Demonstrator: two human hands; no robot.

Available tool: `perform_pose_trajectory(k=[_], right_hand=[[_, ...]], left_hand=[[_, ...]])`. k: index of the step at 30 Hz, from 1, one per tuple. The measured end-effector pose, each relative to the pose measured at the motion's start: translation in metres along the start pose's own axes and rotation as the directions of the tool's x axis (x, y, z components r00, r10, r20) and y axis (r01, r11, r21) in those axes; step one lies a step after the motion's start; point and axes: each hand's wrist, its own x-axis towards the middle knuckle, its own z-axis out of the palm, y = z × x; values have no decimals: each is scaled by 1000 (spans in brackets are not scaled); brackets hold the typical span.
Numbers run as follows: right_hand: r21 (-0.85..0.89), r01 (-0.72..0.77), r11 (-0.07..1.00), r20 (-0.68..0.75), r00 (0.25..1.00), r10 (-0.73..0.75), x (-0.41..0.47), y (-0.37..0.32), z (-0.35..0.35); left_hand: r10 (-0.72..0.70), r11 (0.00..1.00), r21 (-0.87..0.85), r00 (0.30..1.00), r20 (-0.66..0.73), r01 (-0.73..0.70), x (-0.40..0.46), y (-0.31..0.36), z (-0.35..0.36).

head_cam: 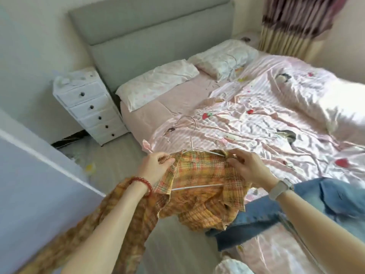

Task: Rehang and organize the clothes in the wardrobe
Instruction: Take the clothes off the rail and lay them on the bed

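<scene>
Over bed (256,123) edge: left hand (156,167) and right hand (246,167) pinching plaid shirt (199,171) shoulders around hanger (192,135). Light, limp, probably slippery on wire; best gripped at shoulder seams.

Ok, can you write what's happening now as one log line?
step: putting plaid shirt on hanger | left hand: pinches shirt | right hand: pinches shirt | place: over bed | jeans: on bed
</scene>
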Motion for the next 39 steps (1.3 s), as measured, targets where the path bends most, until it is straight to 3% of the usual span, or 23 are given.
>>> perform_pose_trajectory(k=[5,10,14,17,19,21,24,28,30,33,39], right_hand=[[113,-247,962,-188,946,265,31,123,-75],[197,-451,870,-394,777,492,52,237,-131],[174,-555,814,-476,676,562,75,313,-158],[175,-569,804,-519,641,566,97,365,-183],[171,-617,768,-489,624,610,109,401,-182],[99,-671,735,-397,650,648,115,436,-160],[-119,-791,600,-123,612,781,112,474,-106],[-225,-798,558,101,551,828,100,483,-55],[-251,-797,549,111,540,835,101,475,-48],[-230,-798,557,12,570,821,111,448,-50],[-213,-550,808,-27,830,558,136,343,-44]], left_hand=[[122,984,106,977,177,-142,117,120,102],[259,951,105,933,250,-292,214,226,227],[358,904,109,872,334,-413,261,266,314],[419,809,232,806,418,-540,288,278,369],[321,779,311,772,548,-544,301,267,403],[132,759,404,728,673,-511,306,239,434],[-100,737,501,659,746,-455,297,187,464],[-184,663,537,581,793,-523,283,145,475],[-129,691,505,598,791,-518,283,141,473],[-3,753,465,705,710,-466,285,151,459],[156,741,522,864,478,-423,268,146,378]])
